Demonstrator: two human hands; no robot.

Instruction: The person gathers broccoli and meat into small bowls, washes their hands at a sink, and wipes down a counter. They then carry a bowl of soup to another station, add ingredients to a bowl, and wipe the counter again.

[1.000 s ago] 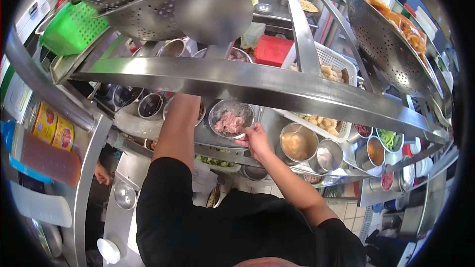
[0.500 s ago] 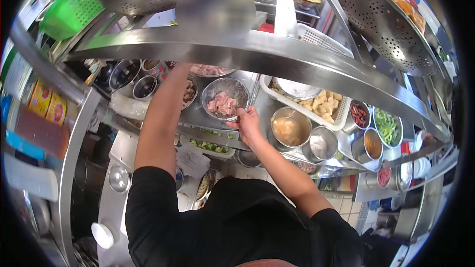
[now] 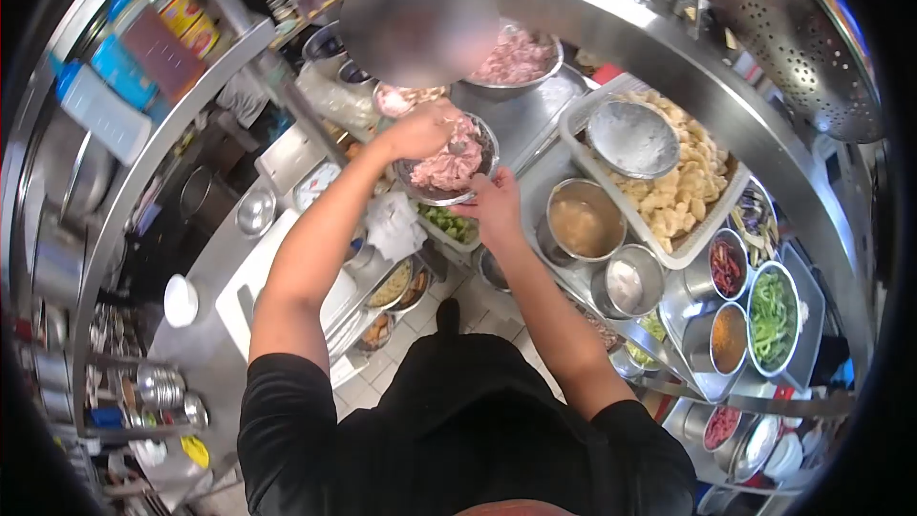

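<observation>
A metal bowl [image 3: 488, 141] of raw sliced meat [image 3: 445, 170] is in front of me, slightly tilted. My right hand [image 3: 497, 208] pinches its near right rim, thumb and fingers closed on the edge. Over the bowl's left side is my left hand [image 3: 423, 132], its fingers curled against the pink meat; the fingertips are partly hidden. Behind the bowl stands a larger metal bowl of raw meat [image 3: 519, 55], partly covered by a blurred patch. Another bowl of pale meat [image 3: 396, 99] sits just beyond my left hand.
A steel shelf rail [image 3: 659, 29] arches across above. To the right are a white basket [image 3: 571, 124] of pale chunks, a pot of cloudy liquid [image 3: 580, 220] and a container of green pepper strips [image 3: 772, 315]. A white cutting board [image 3: 250, 277] lies at left.
My left hand has come back from the far bowls to the small bowl, where the meat heap looks bigger. My right hand has drawn the bowl nearer. The view has shifted and turned.
</observation>
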